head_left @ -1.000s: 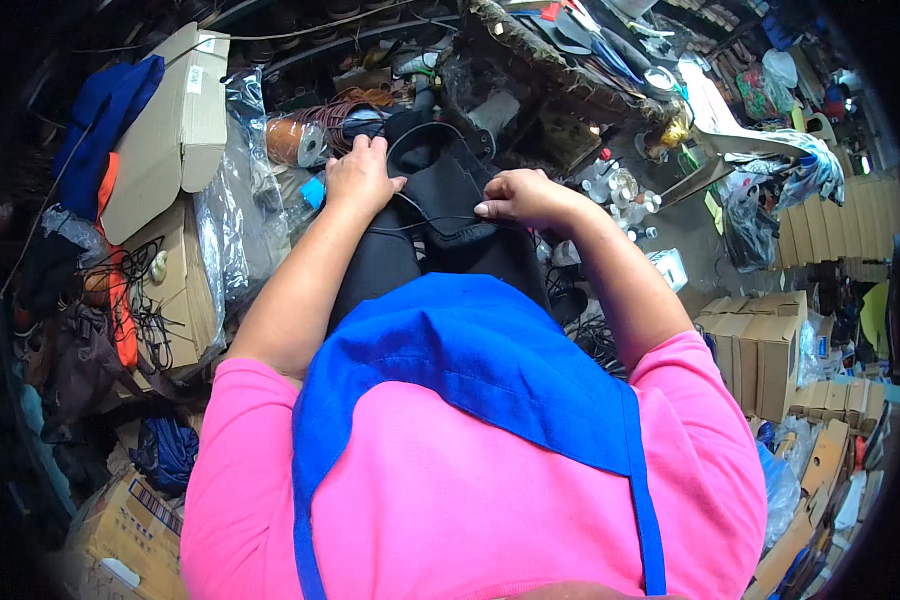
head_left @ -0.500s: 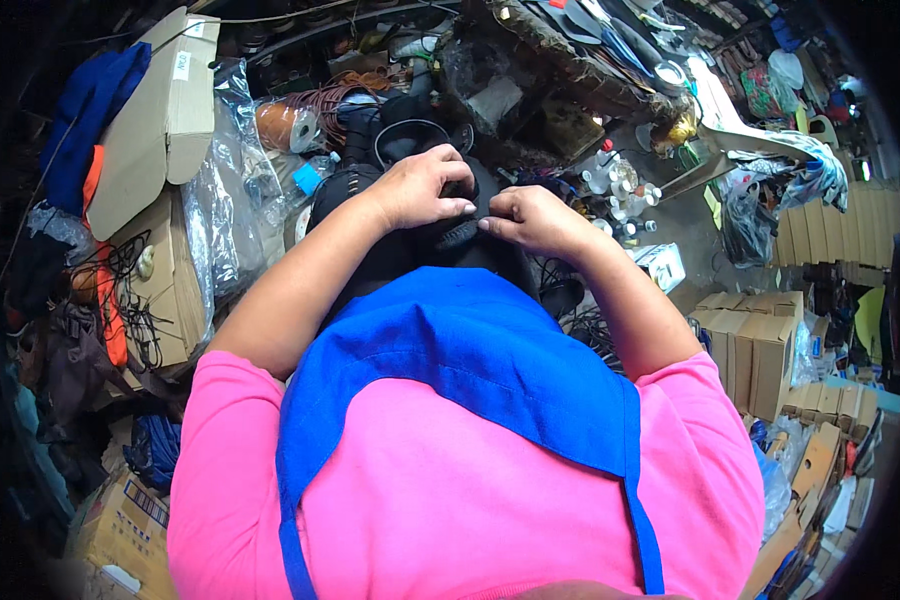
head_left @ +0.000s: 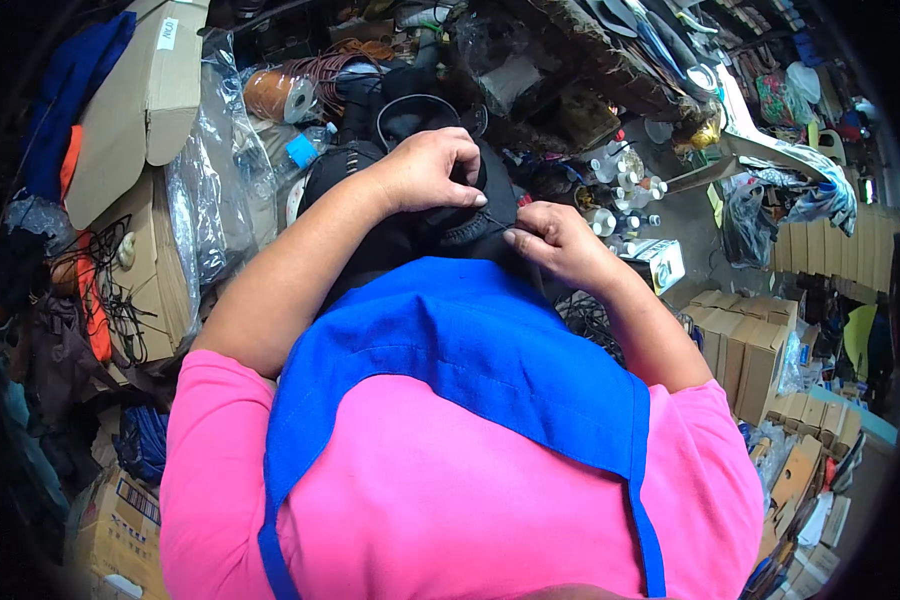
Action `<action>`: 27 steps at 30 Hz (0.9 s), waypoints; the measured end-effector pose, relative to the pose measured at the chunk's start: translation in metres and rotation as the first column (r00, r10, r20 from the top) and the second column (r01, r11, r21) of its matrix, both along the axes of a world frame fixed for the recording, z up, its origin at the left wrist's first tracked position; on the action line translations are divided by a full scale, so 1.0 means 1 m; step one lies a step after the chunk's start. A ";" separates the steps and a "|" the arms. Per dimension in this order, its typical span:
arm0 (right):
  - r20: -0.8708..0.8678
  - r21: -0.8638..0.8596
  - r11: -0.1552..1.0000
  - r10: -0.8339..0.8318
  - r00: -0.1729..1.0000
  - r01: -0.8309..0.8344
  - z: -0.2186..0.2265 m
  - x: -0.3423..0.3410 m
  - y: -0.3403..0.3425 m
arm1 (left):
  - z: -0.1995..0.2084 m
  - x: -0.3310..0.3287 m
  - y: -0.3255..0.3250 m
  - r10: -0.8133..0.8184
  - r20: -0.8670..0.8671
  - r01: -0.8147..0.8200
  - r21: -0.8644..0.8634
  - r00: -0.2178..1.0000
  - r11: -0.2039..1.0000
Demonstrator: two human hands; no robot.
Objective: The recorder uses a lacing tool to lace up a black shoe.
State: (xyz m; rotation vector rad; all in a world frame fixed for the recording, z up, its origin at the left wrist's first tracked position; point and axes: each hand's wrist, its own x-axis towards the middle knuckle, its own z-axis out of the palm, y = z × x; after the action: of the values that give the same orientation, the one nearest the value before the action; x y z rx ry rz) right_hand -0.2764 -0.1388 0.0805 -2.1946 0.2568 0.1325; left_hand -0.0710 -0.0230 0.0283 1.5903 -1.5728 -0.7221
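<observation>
Cord [head_left: 494, 220] pinched by right hand [head_left: 564, 243] | left hand [head_left: 420, 172] on black item [head_left: 458, 234] — grip unclear | narrow gap between

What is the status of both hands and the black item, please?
Left hand over black ridge-edged item. Right hand curled at its right side. Left hand hides part of item from view.

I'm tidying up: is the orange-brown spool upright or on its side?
The spool lies on its side: its pale round end faces right, beside the orange-brown winding.
</observation>
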 end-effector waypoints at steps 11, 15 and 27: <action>-0.081 0.065 0.995 -0.069 0.994 0.074 0.009 -0.003 0.003 | 0.005 0.009 -0.003 -0.053 -0.117 0.066 0.106 0.992 0.992; 0.023 0.186 0.970 -0.164 0.986 0.157 0.035 -0.017 -0.006 | -0.002 0.011 -0.005 -0.045 -0.106 0.060 0.139 0.993 0.988; 0.039 -0.212 0.977 -0.027 0.999 0.034 0.012 0.010 -0.011 | 0.005 0.021 -0.009 -0.174 -0.331 0.275 0.288 0.927 0.917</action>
State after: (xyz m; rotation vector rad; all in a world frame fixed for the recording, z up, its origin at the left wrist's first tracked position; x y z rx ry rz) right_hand -0.2665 -0.1499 0.0927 -2.4024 0.2959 0.0501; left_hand -0.0500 -0.0322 0.0330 1.4489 -1.4766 -1.3514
